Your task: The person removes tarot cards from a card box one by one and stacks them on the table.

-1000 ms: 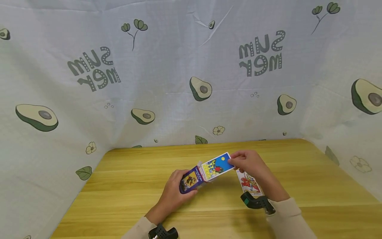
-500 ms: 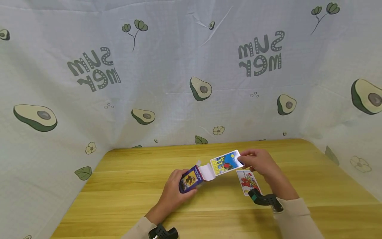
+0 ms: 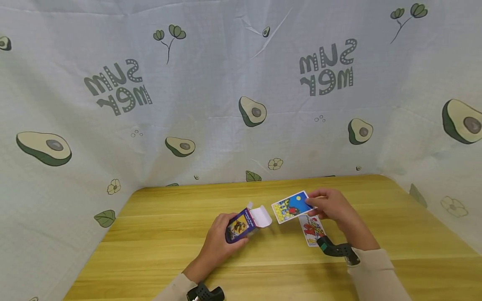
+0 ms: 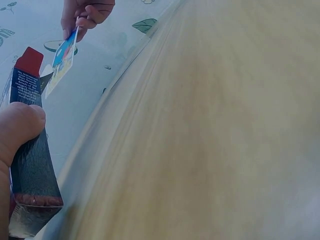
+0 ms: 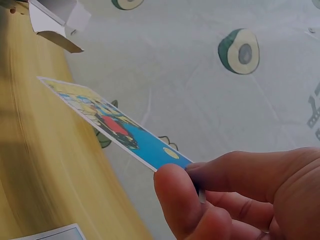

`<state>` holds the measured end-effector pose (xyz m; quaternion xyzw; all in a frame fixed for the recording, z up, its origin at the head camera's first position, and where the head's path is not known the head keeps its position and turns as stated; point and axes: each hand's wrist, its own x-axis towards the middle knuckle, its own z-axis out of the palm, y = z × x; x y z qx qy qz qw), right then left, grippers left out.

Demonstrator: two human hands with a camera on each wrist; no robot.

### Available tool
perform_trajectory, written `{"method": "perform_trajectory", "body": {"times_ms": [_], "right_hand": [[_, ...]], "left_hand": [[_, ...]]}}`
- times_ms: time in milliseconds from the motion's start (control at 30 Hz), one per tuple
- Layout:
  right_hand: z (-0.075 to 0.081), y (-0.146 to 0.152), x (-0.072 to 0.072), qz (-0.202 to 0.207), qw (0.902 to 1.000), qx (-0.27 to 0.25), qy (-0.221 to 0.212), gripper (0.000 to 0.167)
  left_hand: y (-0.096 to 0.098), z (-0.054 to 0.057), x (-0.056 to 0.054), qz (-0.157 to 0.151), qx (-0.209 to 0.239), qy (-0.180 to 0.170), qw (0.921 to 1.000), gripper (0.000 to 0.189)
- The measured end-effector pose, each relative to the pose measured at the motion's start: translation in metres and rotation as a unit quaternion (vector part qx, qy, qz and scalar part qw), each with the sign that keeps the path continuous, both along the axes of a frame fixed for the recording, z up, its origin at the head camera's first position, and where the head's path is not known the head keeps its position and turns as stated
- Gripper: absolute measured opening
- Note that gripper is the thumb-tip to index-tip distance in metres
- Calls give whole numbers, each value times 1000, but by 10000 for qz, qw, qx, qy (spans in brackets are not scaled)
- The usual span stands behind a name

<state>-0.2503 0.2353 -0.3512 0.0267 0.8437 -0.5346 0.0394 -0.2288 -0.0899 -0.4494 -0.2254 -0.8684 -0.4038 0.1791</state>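
Note:
My left hand (image 3: 221, 239) grips a purple card box (image 3: 239, 226) round its sides, tilted with its open end toward the upper right. A white flap (image 3: 261, 216) stands out from that end. With thumb and fingers my right hand (image 3: 331, 203) pinches one end of a tarot card (image 3: 289, 207), picture side up, blue and yellow with a red figure. This card is apart from the box, to its right. Below it a second card (image 3: 311, 231) with a red figure lies on the table, partly covered by the right arm's wrist camera and the held card.
The wooden table (image 3: 169, 234) runs back to a hanging white cloth (image 3: 211, 92) printed with avocados and lettering. Cloth also hangs along the left and right sides. Each wrist wears a black camera mount (image 3: 205, 292).
My right hand has drawn the tarot card out of the box and moved it right, over part of the card on the table. The left hand and box have stayed nearly still.

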Motion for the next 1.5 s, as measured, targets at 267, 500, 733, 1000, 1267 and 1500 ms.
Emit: {"method": "perform_trajectory", "body": {"times_ms": [267, 500, 733, 1000, 1267, 1500], "right_hand": [[-4, 3, -2, -16, 9998, -110, -163, 37], [-9, 6, -3, -19, 9995, -179, -259, 35], [-12, 9, -5, -88, 9996, 85, -240, 34], [-13, 13, -6, -91, 9990, 390, -222, 31], [-16, 15, -7, -148, 9991, 291, -264, 32], [-25, 24, -10, -72, 9991, 357, -213, 44]], "left_hand": [[0, 1, 1, -11, 29, -12, 10000, 66], [0, 1, 0, -4, 12, 49, 10000, 66], [0, 1, 1, -1, -1, 127, 9999, 66], [0, 1, 1, -9, 8, -9, 10000, 66], [0, 1, 1, -10, 0, -61, 10000, 66], [0, 2, 2, -17, -26, -67, 10000, 66]]}}
